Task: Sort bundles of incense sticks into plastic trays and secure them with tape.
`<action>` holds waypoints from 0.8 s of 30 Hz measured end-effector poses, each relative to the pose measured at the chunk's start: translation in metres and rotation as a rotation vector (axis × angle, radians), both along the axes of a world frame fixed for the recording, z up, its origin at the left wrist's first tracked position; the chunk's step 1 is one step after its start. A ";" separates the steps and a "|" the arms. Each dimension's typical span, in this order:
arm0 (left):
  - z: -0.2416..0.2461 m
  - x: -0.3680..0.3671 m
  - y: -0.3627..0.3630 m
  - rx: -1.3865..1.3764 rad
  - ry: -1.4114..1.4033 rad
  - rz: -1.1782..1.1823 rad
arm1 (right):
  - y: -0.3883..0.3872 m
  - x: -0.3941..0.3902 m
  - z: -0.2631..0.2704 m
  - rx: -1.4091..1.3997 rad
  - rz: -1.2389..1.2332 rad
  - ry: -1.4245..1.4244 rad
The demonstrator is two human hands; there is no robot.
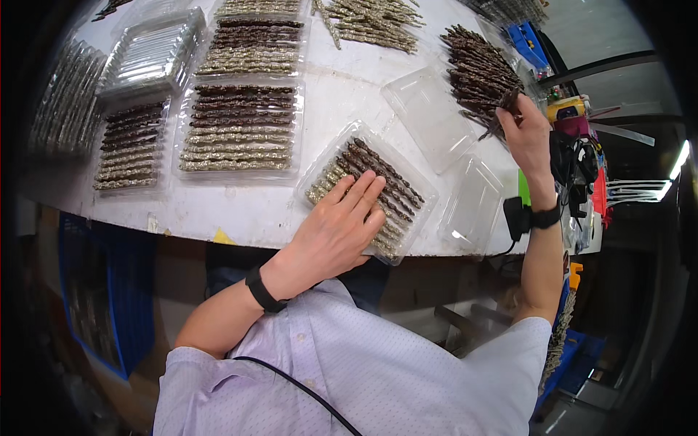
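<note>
My left hand (346, 226) lies flat over a clear plastic tray (421, 220) near the table's front edge, its fingers resting on the twisted sticks inside. In this tray, glittery dark brown sticks (393, 175) lie beside pale gold ones (390, 231); my palm and fingers hide some of them. At the right, my right hand (526, 128) pinches a dark brown piece at the near end of a heap of dark brown sticks (480, 68). How many pieces it holds I cannot tell.
Filled trays (297, 131) of dark and gold sticks stand at the left, by stacked clear trays (152, 52). Loose gold sticks (376, 24) lie at the back. Two clear plastic trays or lids (431, 117) lie between the tray and the heap. Blue bins (526, 43) and tools line the right.
</note>
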State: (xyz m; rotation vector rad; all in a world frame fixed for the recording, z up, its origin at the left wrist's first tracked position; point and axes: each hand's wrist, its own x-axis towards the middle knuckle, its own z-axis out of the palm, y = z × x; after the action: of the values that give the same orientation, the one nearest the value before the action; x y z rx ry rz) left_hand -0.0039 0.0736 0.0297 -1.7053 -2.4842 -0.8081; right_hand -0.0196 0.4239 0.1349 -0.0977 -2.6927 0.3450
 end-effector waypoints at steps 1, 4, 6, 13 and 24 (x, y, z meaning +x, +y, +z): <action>-0.001 0.000 0.000 -0.006 -0.002 0.006 | -0.016 0.004 0.009 0.005 0.016 -0.015; -0.002 0.000 -0.001 0.000 0.006 0.006 | -0.066 0.015 0.017 -0.561 0.147 -0.450; -0.001 0.001 -0.002 0.011 0.019 -0.001 | -0.092 0.019 0.017 -0.454 0.146 -0.520; -0.002 0.000 -0.002 -0.005 0.016 0.002 | -0.121 0.012 0.006 -0.254 0.095 -0.488; -0.004 0.000 -0.003 -0.015 0.045 -0.008 | -0.125 -0.007 -0.030 -0.062 0.269 -0.504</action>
State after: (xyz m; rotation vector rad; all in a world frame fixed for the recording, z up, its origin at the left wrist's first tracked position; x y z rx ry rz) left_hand -0.0039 0.0708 0.0259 -1.7188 -2.4622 -0.7457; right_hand -0.0264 0.2987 0.1053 0.1882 -3.2018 0.5471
